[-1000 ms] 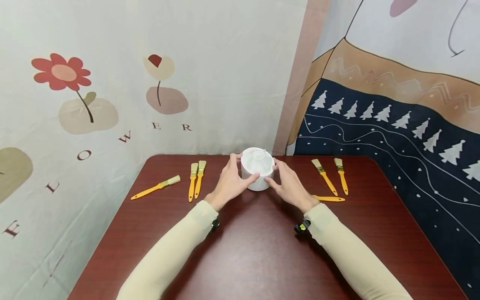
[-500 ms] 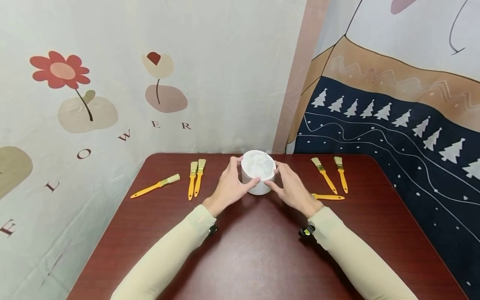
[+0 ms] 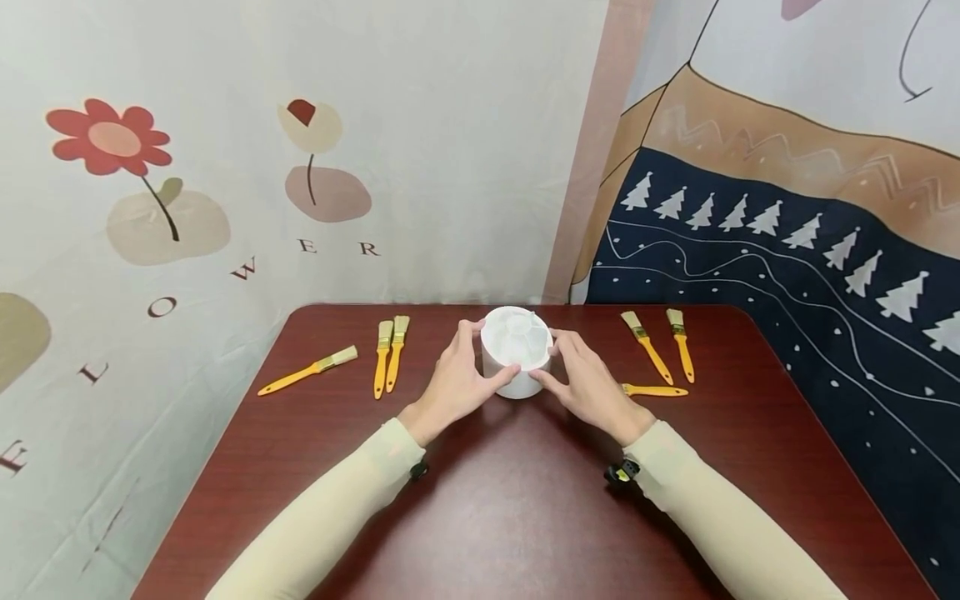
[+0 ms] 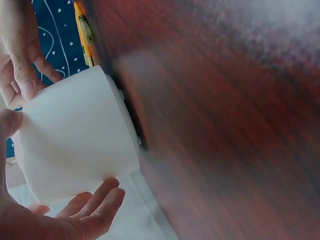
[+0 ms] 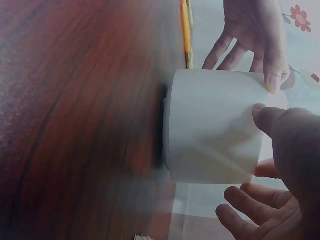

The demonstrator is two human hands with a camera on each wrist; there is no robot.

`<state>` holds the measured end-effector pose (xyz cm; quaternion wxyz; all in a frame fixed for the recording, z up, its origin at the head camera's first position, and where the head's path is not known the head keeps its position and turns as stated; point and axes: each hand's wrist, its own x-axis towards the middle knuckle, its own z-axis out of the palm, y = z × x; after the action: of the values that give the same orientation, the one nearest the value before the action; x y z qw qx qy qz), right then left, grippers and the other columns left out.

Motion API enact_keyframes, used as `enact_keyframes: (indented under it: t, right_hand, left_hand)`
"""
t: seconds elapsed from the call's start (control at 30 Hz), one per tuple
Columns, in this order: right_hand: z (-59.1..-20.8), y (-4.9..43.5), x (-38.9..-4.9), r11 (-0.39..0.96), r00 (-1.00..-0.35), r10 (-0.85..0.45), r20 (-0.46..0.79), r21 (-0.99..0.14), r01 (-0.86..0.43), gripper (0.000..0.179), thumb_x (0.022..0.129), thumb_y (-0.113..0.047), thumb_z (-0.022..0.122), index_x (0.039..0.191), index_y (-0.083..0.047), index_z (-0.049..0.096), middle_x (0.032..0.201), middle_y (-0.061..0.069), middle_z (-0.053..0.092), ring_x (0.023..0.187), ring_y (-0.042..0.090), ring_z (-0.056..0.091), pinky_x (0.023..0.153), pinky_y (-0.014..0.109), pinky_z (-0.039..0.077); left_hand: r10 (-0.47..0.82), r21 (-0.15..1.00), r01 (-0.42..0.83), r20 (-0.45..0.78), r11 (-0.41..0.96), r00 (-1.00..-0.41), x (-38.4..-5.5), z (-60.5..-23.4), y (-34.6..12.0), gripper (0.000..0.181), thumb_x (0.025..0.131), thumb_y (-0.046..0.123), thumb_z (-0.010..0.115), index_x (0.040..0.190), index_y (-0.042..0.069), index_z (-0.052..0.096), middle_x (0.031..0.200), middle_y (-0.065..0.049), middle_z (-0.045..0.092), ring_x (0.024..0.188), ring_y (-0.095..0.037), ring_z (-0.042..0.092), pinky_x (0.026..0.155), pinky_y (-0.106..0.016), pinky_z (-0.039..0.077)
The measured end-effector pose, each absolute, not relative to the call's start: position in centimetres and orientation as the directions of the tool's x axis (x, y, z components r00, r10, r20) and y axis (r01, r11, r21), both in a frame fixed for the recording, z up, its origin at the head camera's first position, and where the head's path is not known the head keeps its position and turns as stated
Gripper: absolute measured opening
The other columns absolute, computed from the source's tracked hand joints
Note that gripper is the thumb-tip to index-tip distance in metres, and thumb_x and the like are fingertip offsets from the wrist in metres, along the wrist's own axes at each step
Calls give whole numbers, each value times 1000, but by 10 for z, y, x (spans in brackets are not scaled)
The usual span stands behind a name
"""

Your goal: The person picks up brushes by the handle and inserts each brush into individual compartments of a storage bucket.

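A white round pen holder (image 3: 516, 384), its open top split into several compartments, stands upright at the middle of the table's far part. My left hand (image 3: 459, 379) grips its left side, thumb at the front rim. From the right, my right hand (image 3: 596, 387) holds it the same way, and the two thumbs nearly meet. In the left wrist view the smooth wall of the pen holder (image 4: 80, 135) fills the space between both hands. The right wrist view shows the base of the pen holder (image 5: 215, 127) close over the tabletop, with a dark shadow beneath.
On the dark red table (image 3: 495, 517), a single yellow-handled paintbrush (image 3: 307, 372) and a pair of brushes (image 3: 382, 360) lie to the left. To the right lie two upright-pointing brushes (image 3: 648, 348) and a sideways brush (image 3: 656, 391). Printed curtains (image 3: 450, 167) hang behind.
Both hands have brought the pen holder a little nearer to the person, away from the table's far edge. Their grip stays the same, and the brushes lie as before.
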<state>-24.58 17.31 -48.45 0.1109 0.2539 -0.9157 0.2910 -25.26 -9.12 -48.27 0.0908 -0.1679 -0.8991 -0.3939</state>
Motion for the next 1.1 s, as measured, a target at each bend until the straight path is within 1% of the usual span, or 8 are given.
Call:
enact_keyframes:
  t: [0.13, 0.17, 0.27, 0.37, 0.4, 0.57, 0.8, 1.1]
  right_hand:
    - [-486, 176, -242, 678, -813, -415, 408, -457, -576, 47, 107, -34, 88, 123, -1, 60, 160, 27, 62, 141, 42, 70, 117, 60, 64]
    - [-492, 179, -245, 661, -797, -417, 436, -457, -596, 48, 108, -40, 87, 123, -3, 60, 161, 26, 62, 141, 39, 70, 118, 55, 64]
    - [-491, 180, -241, 646, -783, -424, 455, -454, -614, 49, 107, -41, 87, 121, -3, 60, 160, 25, 62, 139, 39, 71, 115, 55, 66]
    - [-490, 182, -237, 650, -797, -426, 428, -468, -598, 48, 106, -39, 90, 121, -4, 60, 161, 24, 62, 141, 41, 71, 117, 55, 65]
    - [-484, 180, -232, 668, -812, -427, 399, -466, -580, 47, 104, -34, 91, 121, -3, 61, 160, 25, 62, 141, 44, 71, 115, 59, 64]
    - [-481, 181, -225, 700, -830, -428, 357, -450, -554, 46, 104, -32, 92, 122, -4, 62, 159, 21, 62, 143, 40, 71, 119, 54, 64]
    - [-479, 184, -215, 694, -821, -435, 370, -444, -567, 44, 103, -33, 93, 118, -9, 60, 155, 18, 65, 137, 34, 73, 115, 50, 67]
    - [-480, 186, -207, 698, -817, -431, 383, -432, -572, 44, 102, -34, 94, 120, -8, 63, 150, 13, 67, 131, 28, 72, 111, 47, 68]
  left_hand:
    - [235, 676, 379, 298, 632, -925, -247, -480, -92, 83, 99, 54, 91, 151, 9, 44, 175, -19, 55, 129, -44, 73, 106, -55, 65]
    - [236, 675, 379, 298, 633, -925, -246, -479, -92, 83, 99, 54, 91, 151, 9, 44, 175, -19, 55, 128, -44, 73, 105, -55, 65]
    - [237, 676, 376, 293, 634, -926, -242, -479, -91, 83, 99, 53, 91, 151, 9, 44, 175, -19, 55, 128, -43, 72, 106, -55, 64]
    - [239, 675, 375, 291, 636, -927, -237, -480, -91, 82, 99, 53, 91, 150, 9, 44, 174, -19, 55, 129, -44, 72, 106, -56, 64]
    - [240, 675, 376, 291, 635, -926, -235, -480, -90, 82, 99, 53, 91, 150, 9, 44, 174, -19, 55, 130, -44, 72, 107, -57, 64]
    - [245, 665, 385, 298, 640, -922, -227, -479, -89, 82, 99, 52, 92, 149, 7, 45, 172, -19, 57, 132, -44, 72, 109, -57, 63]
    - [243, 666, 377, 289, 643, -926, -218, -481, -88, 83, 99, 53, 91, 151, 8, 45, 172, -19, 57, 124, -41, 73, 105, -53, 65]
    - [232, 679, 358, 274, 641, -934, -206, -479, -86, 85, 98, 52, 93, 153, 9, 45, 169, -18, 58, 114, -34, 72, 99, -47, 64]
